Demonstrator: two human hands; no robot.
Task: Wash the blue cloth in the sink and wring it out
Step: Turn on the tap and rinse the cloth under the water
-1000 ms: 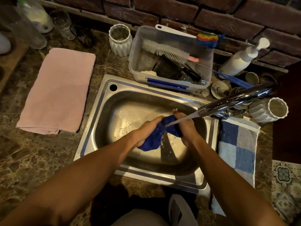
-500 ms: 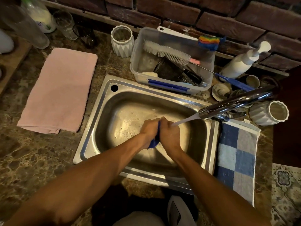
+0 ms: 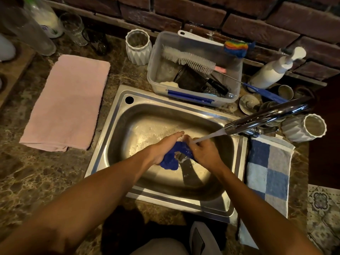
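The soaked, bunched blue cloth (image 3: 172,159) is stretched between my two hands above the basin of the stainless steel sink (image 3: 117,115). My left hand (image 3: 163,147) grips its lower, thicker end, fingers wrapped round the cloth so most of it is hidden under my palm. My right hand (image 3: 204,150) pinches the other end, and I cannot see how much fabric sits beneath those fingers. A thin stream of water (image 3: 209,136) from the chrome tap spout (image 3: 266,116) lands right where my hands meet.

On the brown marbled table (image 3: 27,172), a folded pink towel (image 3: 68,102) lies left of the sink and a blue-and-grey checked towel (image 3: 268,168) lies to its right, its lower edge cut off behind my forearm. Behind the sink stands a clear plastic tub (image 3: 237,80) holding a white bottle brush (image 3: 189,59). The label on the clear bottle (image 3: 46,21) at top left is too blurred to read.
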